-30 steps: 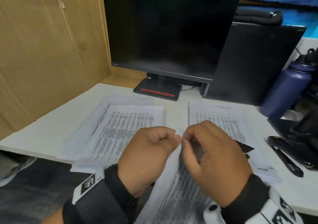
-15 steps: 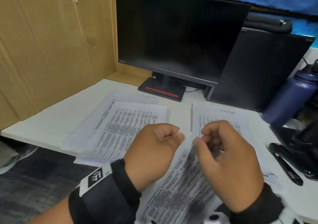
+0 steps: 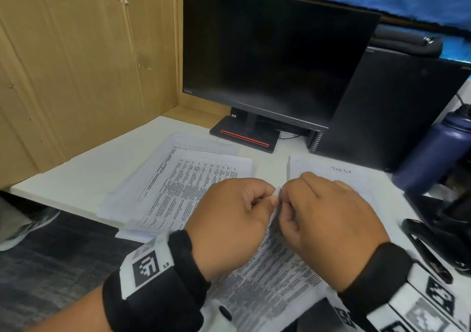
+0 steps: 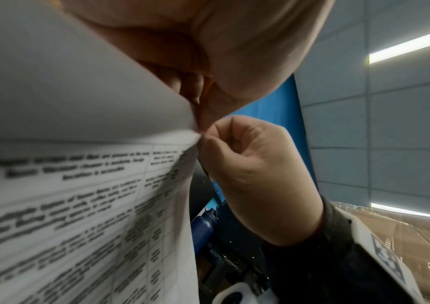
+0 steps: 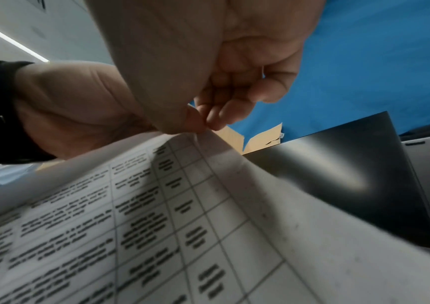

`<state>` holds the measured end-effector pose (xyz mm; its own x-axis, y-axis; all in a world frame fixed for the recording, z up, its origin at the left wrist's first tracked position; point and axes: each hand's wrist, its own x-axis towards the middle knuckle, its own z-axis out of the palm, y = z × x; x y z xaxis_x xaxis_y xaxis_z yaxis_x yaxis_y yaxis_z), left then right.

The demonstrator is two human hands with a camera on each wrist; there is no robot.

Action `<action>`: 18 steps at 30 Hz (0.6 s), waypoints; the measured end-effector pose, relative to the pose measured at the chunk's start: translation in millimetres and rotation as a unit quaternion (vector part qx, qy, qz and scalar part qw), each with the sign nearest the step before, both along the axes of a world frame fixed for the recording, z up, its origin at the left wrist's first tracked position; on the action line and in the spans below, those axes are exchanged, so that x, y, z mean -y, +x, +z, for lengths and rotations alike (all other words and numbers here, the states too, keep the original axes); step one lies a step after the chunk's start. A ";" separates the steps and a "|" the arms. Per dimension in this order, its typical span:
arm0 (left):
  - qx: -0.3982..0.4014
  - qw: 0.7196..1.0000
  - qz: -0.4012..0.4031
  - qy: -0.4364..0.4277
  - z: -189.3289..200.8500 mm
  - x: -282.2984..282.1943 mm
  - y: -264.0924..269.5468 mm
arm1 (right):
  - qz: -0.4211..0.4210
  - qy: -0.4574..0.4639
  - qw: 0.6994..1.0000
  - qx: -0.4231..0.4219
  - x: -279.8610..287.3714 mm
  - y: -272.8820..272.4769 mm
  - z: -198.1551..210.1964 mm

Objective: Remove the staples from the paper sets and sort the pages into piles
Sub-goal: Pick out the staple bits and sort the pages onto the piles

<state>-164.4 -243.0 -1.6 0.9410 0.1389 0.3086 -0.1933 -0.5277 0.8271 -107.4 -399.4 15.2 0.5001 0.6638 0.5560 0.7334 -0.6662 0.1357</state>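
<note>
I hold a printed paper set up off the desk's front edge. My left hand pinches its top corner, thumb over curled fingers; the left wrist view shows that pinch on the sheet. My right hand meets the same corner from the right, and its thumb and fingertips close on the edge of the page. No staple shows. A loose pile of pages lies on the desk at left, and another pile at right.
A dark monitor stands behind the piles, with a black computer case beside it. A blue bottle and black desk tools sit at the right. A cardboard wall closes the left side of the white desk.
Half a second ago my right hand had drawn a little away from the corner; now it is back against it, beside the left thumb. The left hand kept its pinch.
</note>
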 end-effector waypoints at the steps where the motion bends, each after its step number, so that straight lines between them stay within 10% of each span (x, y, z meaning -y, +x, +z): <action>1: 0.004 1.000 -0.002 0.006 -0.2 -0.7 0.7 | -0.003 -0.008 1.000 -0.006 -0.8 -0.1 1.9; 10: 0.069 0.997 0.016 0.032 -5.9 1.7 0.7 | -0.095 0.160 0.962 -0.201 -17.0 -13.9 -3.1; 18: -0.019 0.977 -0.049 -0.206 -0.3 -3.5 6.5 | -0.057 0.272 0.948 -0.157 -21.8 -19.0 -15.2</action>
<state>-158.0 -239.5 -1.9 0.9660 0.1517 0.2094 -0.1907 -0.1292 0.9731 -126.4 -377.6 -0.1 0.7488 0.2534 0.6124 0.6000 -0.6517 -0.4640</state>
